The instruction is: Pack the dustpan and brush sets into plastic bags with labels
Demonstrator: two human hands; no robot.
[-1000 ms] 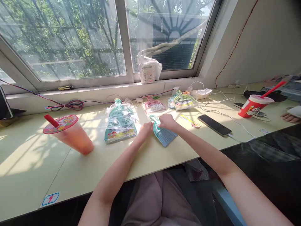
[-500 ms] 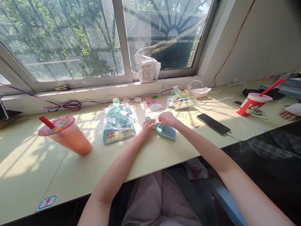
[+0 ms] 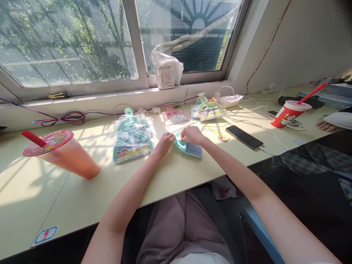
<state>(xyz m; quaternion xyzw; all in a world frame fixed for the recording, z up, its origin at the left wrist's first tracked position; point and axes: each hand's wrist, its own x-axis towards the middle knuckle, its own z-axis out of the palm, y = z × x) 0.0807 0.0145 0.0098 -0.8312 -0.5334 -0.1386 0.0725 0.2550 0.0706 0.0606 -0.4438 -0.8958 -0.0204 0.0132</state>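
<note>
A teal dustpan and brush set [image 3: 189, 148] lies on the pale table in front of me, its bristles toward the lower right. My left hand [image 3: 165, 142] has its fingers closed at the handle end; what they pinch is too small to make out. Over the upper part of the set is my right hand [image 3: 191, 135], fingers curled and pressed together, with their hold hidden. Left of my hands, teal sets in clear wrap [image 3: 133, 137] lie stacked. Behind are a pink set [image 3: 175, 115] and a green set [image 3: 210, 110]. A yellow label strip [image 3: 216, 133] lies to the right.
An orange drink cup [image 3: 68, 156] stands at the left. A black phone [image 3: 244, 136] with a white cable lies right of my arms, near a red cup [image 3: 290, 113]. Another person's hand [image 3: 326, 125] rests at the far right. A wrapped package [image 3: 166, 73] stands on the sill.
The whole view has shifted, with table items appearing farther left and slightly higher. My left hand has drawn a little away from my right, showing more of the teal set between them.
</note>
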